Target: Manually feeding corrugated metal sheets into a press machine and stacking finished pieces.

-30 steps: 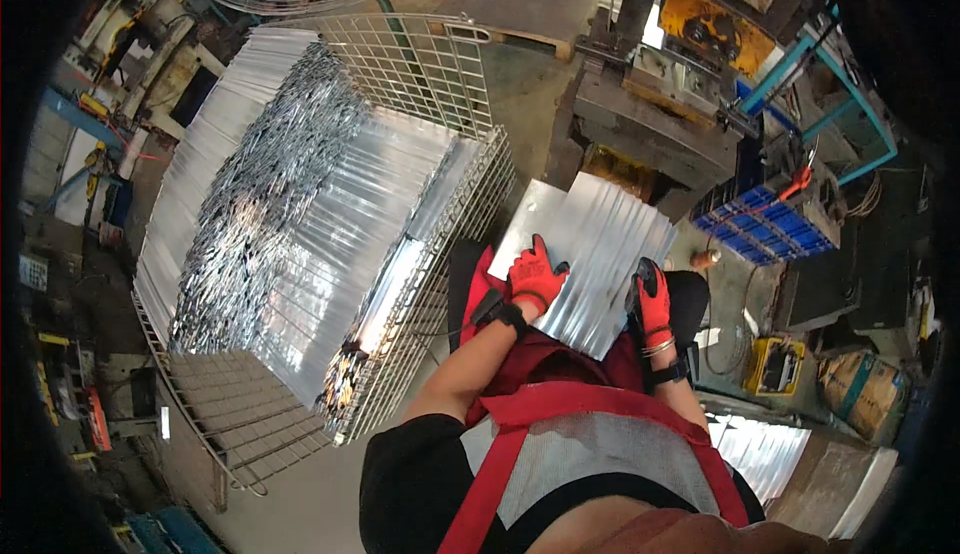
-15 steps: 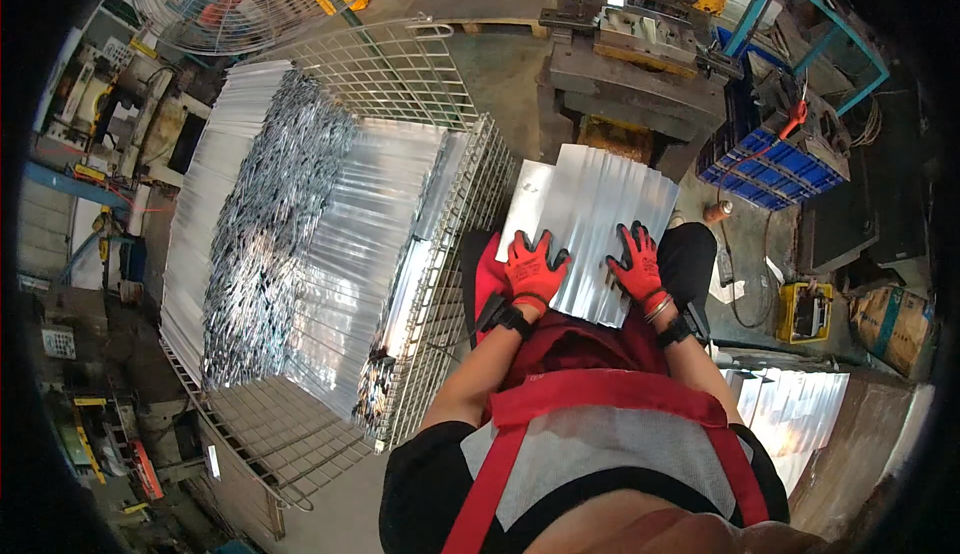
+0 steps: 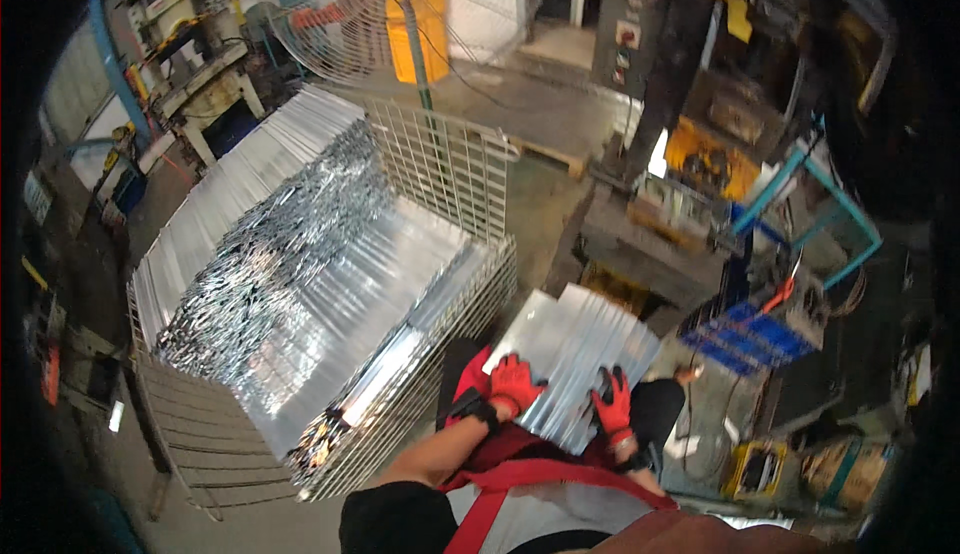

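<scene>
A stack of shiny metal strips (image 3: 575,354) lies across my lap, its pieces fanned slightly out of line at the far end. My left hand (image 3: 516,386), in a red glove with dark fingertips, lies on the stack's left near part with its fingers apart. On the right near side, my right hand (image 3: 612,406) in a matching glove rests against the strips, fingers stretched out. The undersides of both hands are hidden. To the left stands a wire mesh cage (image 3: 485,289) loaded with many more metal strips (image 3: 355,284), some lying flat and others edge-on.
Ahead to the right is a heavy machine (image 3: 650,244) with a yellow part. Beside it sit a blue crate (image 3: 735,339) and a teal frame (image 3: 850,254). A large wire fan (image 3: 400,14) stands beyond the cage. Lower right, a yellow basket (image 3: 755,469) is on the floor.
The view has swung upward and tilted, so the stack, cage and hands appear lower. More of the fan and far area shows. Both hands stay on the stack.
</scene>
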`<action>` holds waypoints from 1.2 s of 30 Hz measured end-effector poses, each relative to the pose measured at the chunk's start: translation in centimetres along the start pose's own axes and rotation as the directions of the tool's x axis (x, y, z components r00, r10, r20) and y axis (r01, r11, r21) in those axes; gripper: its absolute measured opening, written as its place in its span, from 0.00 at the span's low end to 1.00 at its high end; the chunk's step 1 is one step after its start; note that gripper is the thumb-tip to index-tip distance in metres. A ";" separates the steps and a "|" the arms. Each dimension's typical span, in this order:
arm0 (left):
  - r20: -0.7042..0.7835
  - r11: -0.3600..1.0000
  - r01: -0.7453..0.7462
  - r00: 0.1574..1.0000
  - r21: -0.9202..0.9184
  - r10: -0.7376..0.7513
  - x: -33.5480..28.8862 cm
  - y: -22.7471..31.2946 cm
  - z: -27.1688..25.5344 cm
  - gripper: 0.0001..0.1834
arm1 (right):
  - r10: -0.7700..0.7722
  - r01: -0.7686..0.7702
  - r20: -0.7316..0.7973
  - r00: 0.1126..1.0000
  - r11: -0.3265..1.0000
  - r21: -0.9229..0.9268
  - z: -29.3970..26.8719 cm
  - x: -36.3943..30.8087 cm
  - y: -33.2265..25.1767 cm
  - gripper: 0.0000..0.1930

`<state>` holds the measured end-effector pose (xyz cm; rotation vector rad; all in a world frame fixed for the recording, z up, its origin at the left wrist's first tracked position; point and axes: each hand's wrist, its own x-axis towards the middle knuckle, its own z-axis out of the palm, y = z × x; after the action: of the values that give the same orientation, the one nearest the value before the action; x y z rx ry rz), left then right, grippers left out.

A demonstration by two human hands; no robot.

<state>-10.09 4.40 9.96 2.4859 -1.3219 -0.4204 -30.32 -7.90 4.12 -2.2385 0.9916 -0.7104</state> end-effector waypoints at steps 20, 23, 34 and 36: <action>0.074 0.995 0.050 0.996 0.087 -0.056 -3.4 -2.7 -0.2 0.50 | 0.004 -0.006 0.029 1.000 0.996 0.085 -0.3 0.9 1.1 0.29; 0.177 0.999 0.017 0.984 0.048 -0.025 -3.1 -3.6 1.6 0.48 | 0.001 -0.003 0.073 0.997 1.000 0.018 -0.3 1.0 1.8 0.29; 0.238 0.970 0.144 0.966 -0.195 -0.095 -3.0 -3.8 -1.0 0.37 | 0.058 -0.061 0.100 0.993 0.998 0.027 -0.2 1.4 2.1 0.31; 0.040 0.965 0.007 0.999 -0.262 0.004 -3.3 -4.5 0.5 0.33 | 0.016 -0.012 0.130 0.991 0.999 -0.032 -0.3 1.7 1.7 0.30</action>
<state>-8.71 9.55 8.10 2.2701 -1.1925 -0.6067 -30.39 -10.26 3.55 -2.2707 0.9594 -0.5388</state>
